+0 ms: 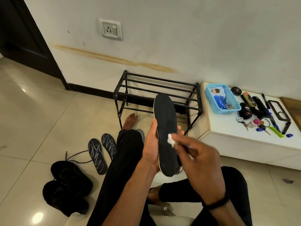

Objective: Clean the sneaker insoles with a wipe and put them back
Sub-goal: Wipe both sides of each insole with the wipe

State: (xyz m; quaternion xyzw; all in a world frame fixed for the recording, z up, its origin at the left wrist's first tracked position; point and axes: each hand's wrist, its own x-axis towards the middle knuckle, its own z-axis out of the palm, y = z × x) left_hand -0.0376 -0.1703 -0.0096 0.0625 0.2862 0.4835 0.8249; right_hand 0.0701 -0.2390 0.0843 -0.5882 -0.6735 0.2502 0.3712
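Left hand (150, 146) grips the long black foam insole with a pale edge (166, 134) by its lower half, holding it upright at frame centre. Right hand (202, 162), at 4 o'clock of the insole, pinches a small crumpled white wipe (171, 141) against the insole's dark face. Two further dark insoles scribbled with white marks (101, 151) lie on the glossy beige tiled floor (32, 111) at 9 o'clock; a pair of black lace-up sneakers (68, 186) sits at 8 o'clock. A black metal shoe rack (156, 88) stands at 12 o'clock against the wall.
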